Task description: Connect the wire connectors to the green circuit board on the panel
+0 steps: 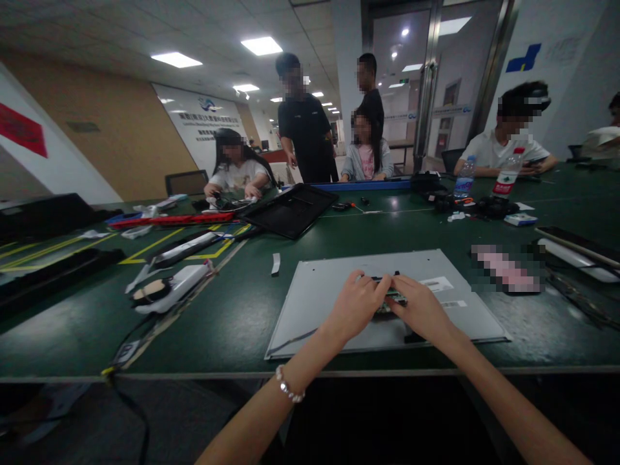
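A flat silver-grey display panel (314, 284) lies on the green table in front of me, with white labels on its right half. Over its middle, my left hand (356, 302) and my right hand (420, 309) meet with fingers bent inward. Between them is a small green circuit board (396, 297), gripped at its edges by both hands. My fingers cover most of the board, so its connectors cannot be made out. A thin dark cable (298, 338) runs across the panel's left front part.
A black monitor frame (293, 210) lies beyond the panel. White devices with cables (181, 287) lie left; a pink object (506, 268) lies right. Two bottles (508, 171) stand at the back right. Several people sit or stand across the table. A white strip (276, 264) lies nearby.
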The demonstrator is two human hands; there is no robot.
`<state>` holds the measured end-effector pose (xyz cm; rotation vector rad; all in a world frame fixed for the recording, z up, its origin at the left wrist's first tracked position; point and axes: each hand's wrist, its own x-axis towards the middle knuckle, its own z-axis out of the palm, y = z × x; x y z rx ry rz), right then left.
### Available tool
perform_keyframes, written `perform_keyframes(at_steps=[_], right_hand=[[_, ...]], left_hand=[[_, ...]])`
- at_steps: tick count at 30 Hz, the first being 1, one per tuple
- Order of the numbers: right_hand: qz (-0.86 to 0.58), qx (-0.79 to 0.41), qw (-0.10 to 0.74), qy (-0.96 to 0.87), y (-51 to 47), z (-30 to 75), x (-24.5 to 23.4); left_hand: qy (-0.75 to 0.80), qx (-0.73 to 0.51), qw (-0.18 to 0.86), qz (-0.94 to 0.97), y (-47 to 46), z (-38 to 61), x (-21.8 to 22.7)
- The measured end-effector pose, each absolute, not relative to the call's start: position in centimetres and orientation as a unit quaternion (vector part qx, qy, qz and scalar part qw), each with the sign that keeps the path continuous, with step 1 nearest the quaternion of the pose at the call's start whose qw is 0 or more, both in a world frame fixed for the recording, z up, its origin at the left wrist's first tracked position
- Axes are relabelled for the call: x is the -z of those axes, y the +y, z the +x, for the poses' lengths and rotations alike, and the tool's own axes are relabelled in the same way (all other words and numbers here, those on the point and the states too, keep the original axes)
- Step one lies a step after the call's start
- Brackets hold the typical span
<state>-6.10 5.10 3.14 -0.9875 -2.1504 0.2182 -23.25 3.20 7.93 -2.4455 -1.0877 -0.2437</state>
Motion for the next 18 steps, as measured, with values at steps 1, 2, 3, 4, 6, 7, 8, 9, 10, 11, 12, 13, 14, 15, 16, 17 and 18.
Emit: perform_keyframes(at_steps=[1, 2, 3, 4, 6, 7, 8, 9, 10, 11, 12, 13, 14, 15, 16, 17, 18], right_hand=[[-0.394, -0.078, 0.372, -0.836, 5.2, -6.1, -3.0], [-0.406, -0.067, 0.37, -0.833, 5.3, -6.1, -2.9], [-0.416, -0.054, 0.366, -0.831, 5.3, -6.1, -2.8], [-0.425, -0.039, 0.36, -0.829, 5.3, -6.1, -2.8], [-0.436, -0.014, 0.347, -0.83, 5.2, -6.1, -2.7], [-0.438, -0.004, 0.341, -0.832, 5.1, -6.1, -2.7], [-0.44, 0.003, 0.335, -0.833, 5.0, -6.1, -2.7], [-0.44, 0.008, 0.33, -0.835, 5.0, -6.0, -2.8], [-0.439, 0.011, 0.325, -0.837, 4.9, -5.9, -2.8], [-0.437, 0.011, 0.322, -0.84, 4.9, -5.8, -2.8], [-0.434, 0.007, 0.321, -0.842, 5.0, -5.5, -2.9], [-0.431, 0.001, 0.325, -0.842, 5.2, -5.1, -2.9], [-0.43, -0.006, 0.333, -0.839, 5.5, -4.7, -2.9], [-0.433, -0.012, 0.343, -0.834, 5.9, -4.1, -2.9], [-0.438, -0.016, 0.354, -0.826, 6.4, -3.4, -2.9], [-0.446, -0.016, 0.363, -0.818, 6.9, -2.7, -2.8], [-0.454, -0.013, 0.37, -0.81, 7.6, -2.1, -2.8]], left_hand=[[-0.396, 0.091, 0.22, -0.887, 3.2, -23.1, -7.8], [-0.4, 0.092, 0.215, -0.886, 3.1, -22.9, -7.7], [-0.404, 0.093, 0.212, -0.885, 3.1, -22.8, -7.6], [-0.409, 0.095, 0.208, -0.883, 3.0, -22.7, -7.4], [-0.417, 0.1, 0.202, -0.881, 3.0, -22.5, -7.0], [-0.42, 0.103, 0.197, -0.88, 3.0, -22.4, -6.8], [-0.423, 0.107, 0.191, -0.879, 3.0, -22.3, -6.6], [-0.427, 0.113, 0.183, -0.878, 2.9, -22.3, -6.4], [-0.433, 0.121, 0.173, -0.876, 2.9, -22.2, -6.2], [-0.442, 0.133, 0.161, -0.872, 2.9, -22.3, -6.0], [-0.455, 0.147, 0.146, -0.866, 2.9, -22.4, -5.8], [-0.471, 0.163, 0.131, -0.857, 2.9, -22.6, -5.5], [-0.491, 0.18, 0.114, -0.845, 2.8, -22.9, -5.2], [-0.511, 0.197, 0.096, -0.831, 2.8, -23.2, -4.8], [-0.527, 0.213, 0.077, -0.819, 2.7, -23.6, -4.4], [-0.539, 0.228, 0.057, -0.809, 2.6, -24.1, -4.0], [-0.545, 0.239, 0.037, -0.803, 2.4, -24.6, -3.6]])
